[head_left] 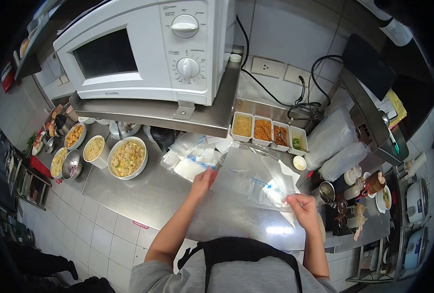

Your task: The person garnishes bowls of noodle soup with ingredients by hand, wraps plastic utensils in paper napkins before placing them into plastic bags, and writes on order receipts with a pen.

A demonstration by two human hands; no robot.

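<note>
My right hand (302,207) pinches the right side of a clear plastic bag (241,180) with blue print. White folded paper or tissue (278,193) lies in or against the bag beside those fingers; I cannot tell which. At the bag's left edge, my left hand (204,180) is closed with its fingertips on the plastic. Just beyond that hand, a loose pile of white packets (192,163) in clear wrap rests on the steel counter (178,200).
A white microwave (148,49) sits on a steel shelf (153,117) above the counter. Bowls of rice (128,158) stand at left. Several trays of toppings (263,129) line the back. Plastic-wrapped stacks (327,136) and sauce bottles (356,210) are at right.
</note>
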